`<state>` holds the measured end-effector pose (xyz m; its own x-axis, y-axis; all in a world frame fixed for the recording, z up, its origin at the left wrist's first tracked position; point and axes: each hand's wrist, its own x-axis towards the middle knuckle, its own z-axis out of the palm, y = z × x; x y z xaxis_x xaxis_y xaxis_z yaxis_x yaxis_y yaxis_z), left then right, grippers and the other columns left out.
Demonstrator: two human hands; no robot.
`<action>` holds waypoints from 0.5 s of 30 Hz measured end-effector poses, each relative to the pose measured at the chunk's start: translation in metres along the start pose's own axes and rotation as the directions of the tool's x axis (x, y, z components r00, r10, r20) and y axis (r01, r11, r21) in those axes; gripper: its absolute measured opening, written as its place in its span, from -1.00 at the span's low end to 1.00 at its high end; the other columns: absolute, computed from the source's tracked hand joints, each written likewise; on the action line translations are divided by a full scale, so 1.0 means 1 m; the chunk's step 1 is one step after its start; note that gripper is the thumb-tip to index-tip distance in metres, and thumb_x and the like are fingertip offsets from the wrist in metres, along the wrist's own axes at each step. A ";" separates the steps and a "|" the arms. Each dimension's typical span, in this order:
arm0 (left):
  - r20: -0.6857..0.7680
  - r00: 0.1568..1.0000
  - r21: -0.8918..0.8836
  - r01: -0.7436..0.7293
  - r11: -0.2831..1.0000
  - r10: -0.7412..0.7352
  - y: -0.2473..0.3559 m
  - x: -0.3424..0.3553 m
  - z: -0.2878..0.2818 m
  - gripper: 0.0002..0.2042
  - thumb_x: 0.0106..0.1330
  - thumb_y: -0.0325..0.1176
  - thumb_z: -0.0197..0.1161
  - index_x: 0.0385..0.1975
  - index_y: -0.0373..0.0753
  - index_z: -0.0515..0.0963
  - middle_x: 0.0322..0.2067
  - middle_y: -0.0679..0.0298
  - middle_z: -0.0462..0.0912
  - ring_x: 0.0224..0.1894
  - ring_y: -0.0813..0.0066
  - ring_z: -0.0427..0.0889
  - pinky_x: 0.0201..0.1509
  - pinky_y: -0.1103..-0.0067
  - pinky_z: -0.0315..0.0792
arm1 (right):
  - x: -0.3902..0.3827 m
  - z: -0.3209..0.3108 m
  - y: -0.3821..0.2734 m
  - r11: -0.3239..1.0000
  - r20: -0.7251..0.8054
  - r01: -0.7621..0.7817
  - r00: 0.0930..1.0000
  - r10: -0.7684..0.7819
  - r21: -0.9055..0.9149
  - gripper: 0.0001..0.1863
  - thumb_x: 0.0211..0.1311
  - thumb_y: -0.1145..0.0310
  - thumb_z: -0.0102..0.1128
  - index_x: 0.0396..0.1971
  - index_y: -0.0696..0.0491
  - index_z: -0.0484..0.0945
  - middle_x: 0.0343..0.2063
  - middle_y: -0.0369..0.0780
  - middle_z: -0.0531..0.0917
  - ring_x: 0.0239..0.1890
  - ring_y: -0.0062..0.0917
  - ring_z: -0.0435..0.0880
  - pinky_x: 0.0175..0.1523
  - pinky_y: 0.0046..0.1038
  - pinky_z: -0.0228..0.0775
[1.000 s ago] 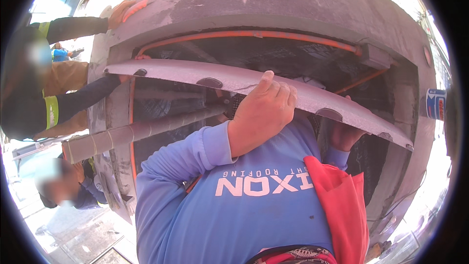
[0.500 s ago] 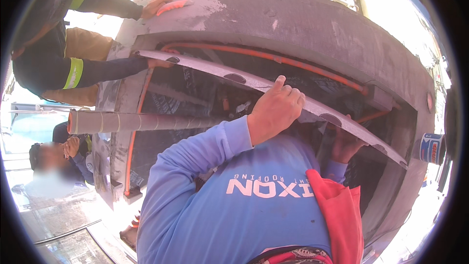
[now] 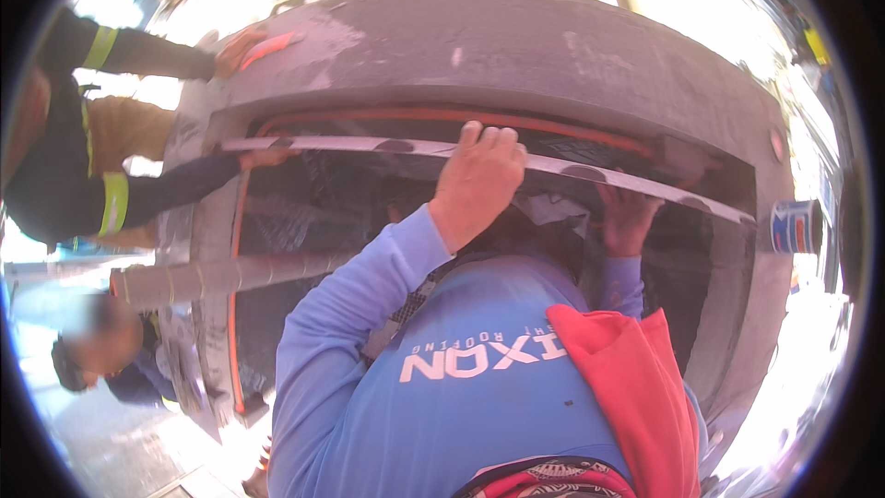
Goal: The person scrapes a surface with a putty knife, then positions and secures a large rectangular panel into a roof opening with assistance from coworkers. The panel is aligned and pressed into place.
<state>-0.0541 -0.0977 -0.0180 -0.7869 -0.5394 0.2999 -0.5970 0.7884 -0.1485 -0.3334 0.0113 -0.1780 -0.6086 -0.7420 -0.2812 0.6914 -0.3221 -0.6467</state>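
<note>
A long, pale metal straightedge (image 3: 544,165) with dark oval slots spans the dark-lined recess in front of me, from left to right. Wrapped over its middle from above, my left hand (image 3: 479,183) grips it. My right hand (image 3: 630,219) holds it farther right, beside a slot, with some fingers hidden behind the bar. At the left end a co-worker's hand (image 3: 267,157) also grips the straightedge. The same co-worker's other hand (image 3: 240,51) rests on the grey ledge, at an orange object (image 3: 267,49) I cannot identify.
A grey ledge (image 3: 442,32) curves around the far side. Orange piping (image 3: 442,116) runs along the recess. A grey roll (image 3: 221,281) lies across the left edge. A blue and white can (image 3: 796,227) stands on the right; another person (image 3: 115,350) is at lower left.
The view has turned, and the straightedge now lies flatter across it. Its right end has swung away from me, level with the can. Both my hands keep their grip.
</note>
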 end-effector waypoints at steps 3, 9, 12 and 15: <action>0.038 0.999 -0.019 0.001 1.000 0.000 0.001 -0.010 -0.001 -0.78 0.26 -0.40 0.26 -0.11 -0.20 0.65 -0.24 0.26 0.56 -0.03 0.32 0.58 0.20 0.34 0.31 | -0.007 -0.002 0.018 0.991 0.137 0.086 0.988 -0.072 -0.103 -0.19 0.56 -0.32 -0.21 0.52 -0.03 0.10 0.44 0.05 0.28 0.42 0.02 0.38 0.43 0.15 0.36; -0.041 0.998 -0.060 -0.046 0.997 0.043 0.009 -0.018 0.005 -0.77 0.30 -0.43 0.29 -0.07 -0.25 0.66 -0.25 0.25 0.54 -0.09 0.32 0.58 0.17 0.35 0.32 | -0.010 0.009 0.003 0.988 0.236 0.144 0.964 -0.125 -0.062 -0.26 0.53 -0.17 0.10 0.33 0.20 0.35 0.14 -0.04 0.61 0.16 -0.14 0.67 0.25 0.00 0.57; -0.007 0.997 -0.079 -0.080 0.994 0.080 0.001 -0.011 -0.001 -0.78 0.31 -0.45 0.30 -0.06 -0.26 0.66 -0.27 0.26 0.52 -0.11 0.32 0.57 0.17 0.35 0.32 | -0.016 0.013 0.005 0.987 0.174 0.138 0.977 -0.124 -0.077 -0.26 0.52 -0.18 0.10 0.32 0.21 0.35 0.14 -0.03 0.61 0.15 -0.17 0.68 0.24 -0.02 0.58; 0.015 0.997 -0.083 -0.070 0.994 0.071 0.004 -0.006 -0.002 -0.74 0.29 -0.45 0.38 -0.03 -0.28 0.66 -0.25 0.24 0.51 -0.13 0.28 0.55 0.19 0.32 0.31 | -0.008 0.010 0.003 0.991 0.181 0.122 0.977 -0.112 -0.049 -0.27 0.51 -0.16 0.13 0.30 0.22 0.35 0.14 -0.04 0.59 0.15 -0.21 0.67 0.22 -0.04 0.59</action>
<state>-0.0518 -0.0911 -0.0184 -0.8296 -0.4861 0.2748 -0.5256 0.8460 -0.0899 -0.3225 0.0110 -0.1704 -0.6013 -0.7956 -0.0738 0.5916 -0.3812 -0.7104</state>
